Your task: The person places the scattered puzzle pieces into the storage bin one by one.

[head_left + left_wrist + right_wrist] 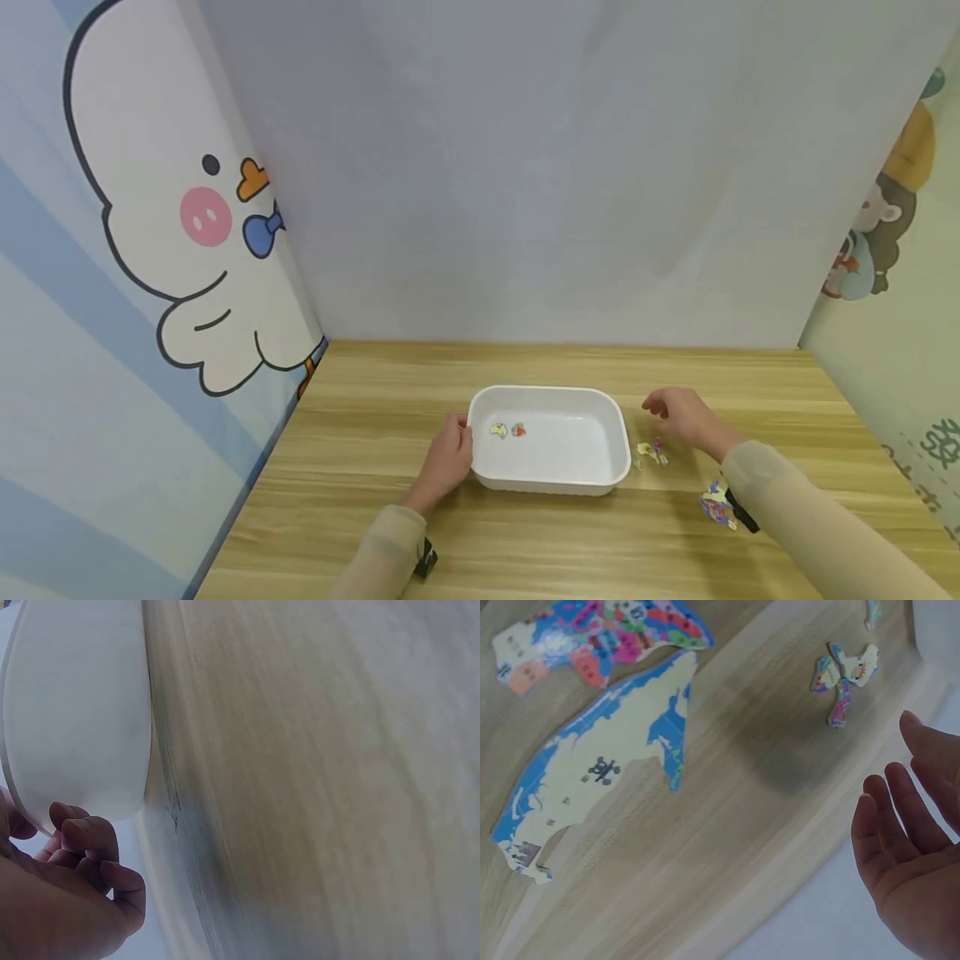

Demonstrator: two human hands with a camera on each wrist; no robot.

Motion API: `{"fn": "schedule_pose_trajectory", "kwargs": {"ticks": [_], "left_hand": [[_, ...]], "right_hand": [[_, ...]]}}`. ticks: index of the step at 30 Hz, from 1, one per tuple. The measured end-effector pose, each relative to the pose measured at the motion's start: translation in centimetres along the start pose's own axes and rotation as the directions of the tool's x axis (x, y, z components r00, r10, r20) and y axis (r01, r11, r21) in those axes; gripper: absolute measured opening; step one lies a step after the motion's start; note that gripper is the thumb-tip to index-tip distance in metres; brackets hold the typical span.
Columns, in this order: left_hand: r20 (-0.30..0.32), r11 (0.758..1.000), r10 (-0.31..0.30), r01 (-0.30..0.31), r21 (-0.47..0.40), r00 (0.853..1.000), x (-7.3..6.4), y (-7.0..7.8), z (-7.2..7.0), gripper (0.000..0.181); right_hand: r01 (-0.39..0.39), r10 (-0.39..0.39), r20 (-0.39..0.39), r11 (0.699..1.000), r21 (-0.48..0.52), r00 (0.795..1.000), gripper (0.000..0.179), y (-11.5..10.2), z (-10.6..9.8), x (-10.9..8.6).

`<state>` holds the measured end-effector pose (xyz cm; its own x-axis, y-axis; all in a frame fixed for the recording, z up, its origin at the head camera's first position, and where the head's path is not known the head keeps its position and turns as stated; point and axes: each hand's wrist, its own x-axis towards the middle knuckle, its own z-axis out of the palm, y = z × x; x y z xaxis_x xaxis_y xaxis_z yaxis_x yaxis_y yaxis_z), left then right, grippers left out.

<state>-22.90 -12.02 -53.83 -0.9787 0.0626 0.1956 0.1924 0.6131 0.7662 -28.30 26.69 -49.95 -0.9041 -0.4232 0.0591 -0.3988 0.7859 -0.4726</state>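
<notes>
A white plastic tray (543,483) stands on the wooden table, with two small map puzzle pieces (498,430) lying on its floor. My left hand (447,458) holds the tray's left end. In the left wrist view, the thumb is at the rim and the fingers (90,834) curl against the outer wall. To the right of the tray, my right hand (684,415) hovers over the table with loosely bent fingers and nothing in them. Close below it lie several small puzzle pieces (651,452), some yellow, one with pink (840,709).
Larger map pieces (717,504) lie under the right forearm. The right wrist view shows a long cream-and-blue piece (592,761) beside a multicoloured one (619,637). A plain pale wall (525,208) bounds the table's back, with cartoon-printed walls at both sides.
</notes>
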Motion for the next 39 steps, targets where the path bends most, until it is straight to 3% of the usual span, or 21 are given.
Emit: {"fn": "schedule_pose_trajectory", "kwargs": {"ticks": [10,20,39], "left_hand": [[0.0,1.0,0.004,-0.004,0.004,1.0,-0.2,-0.1,-0.2,0.013],[0.011,1.0,-0.015,0.015,-0.012,1.0,-0.1,0.0,-0.4,0.013],[0.007,1.0,0.012,-0.012,0.003,1.0,0.0,-0.4,-0.4,0.013]], "right_hand": [[-0.046,0.049,0.05,0.997,-0.061,0.998,0.031,0.6,0.7,-1.2],[-0.103,0.106,0.085,0.994,-0.04,0.991,0.027,1.1,0.7,-1.6],[-0.075,0.075,0.099,0.997,-0.002,0.992,0.021,1.3,1.1,-1.6]]}}
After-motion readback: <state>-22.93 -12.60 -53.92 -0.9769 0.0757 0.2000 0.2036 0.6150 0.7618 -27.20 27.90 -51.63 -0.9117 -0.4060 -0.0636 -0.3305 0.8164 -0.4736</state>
